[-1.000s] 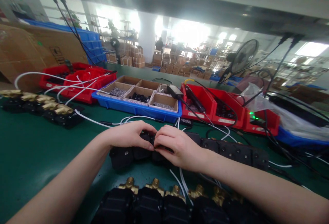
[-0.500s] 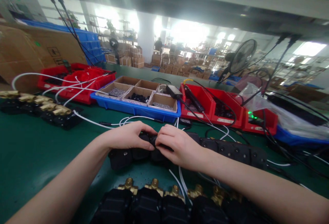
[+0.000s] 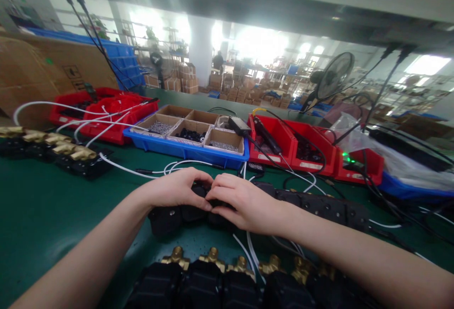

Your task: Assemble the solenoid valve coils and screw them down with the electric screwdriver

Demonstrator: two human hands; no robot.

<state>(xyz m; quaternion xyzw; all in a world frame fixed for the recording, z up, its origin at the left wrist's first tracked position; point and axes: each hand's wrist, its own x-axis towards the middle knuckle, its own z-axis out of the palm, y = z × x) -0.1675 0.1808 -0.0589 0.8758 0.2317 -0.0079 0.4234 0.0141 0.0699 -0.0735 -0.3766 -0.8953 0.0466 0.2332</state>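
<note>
A row of joined black plastic housings (image 3: 165, 222) lies on the green bench in front of me. My left hand (image 3: 179, 188) is closed on it from the left, thumb and fingers curved round a small dark part on top. From the right, my right hand (image 3: 244, 202) bends over the same unit, fingertips meeting the left thumb; whatever they pinch is hidden beneath them. Nearer to me stands another row of black housings (image 3: 204, 283) with brass fittings (image 3: 213, 257) along its far side. White tubes (image 3: 251, 252) run between the two rows.
Beyond my hands sits a blue tray (image 3: 187, 150) of cardboard compartments with small parts. Red bins (image 3: 312, 165) stand right, another red bin (image 3: 113, 132) left. A brass-topped assembly (image 3: 64, 146) lies far left, another black row (image 3: 322, 207) right. Cables and tubes cross the bench.
My right hand has shifted slightly left, its fingers now against my left thumb and covering more of the dark part. My left hand stays nearly in place.
</note>
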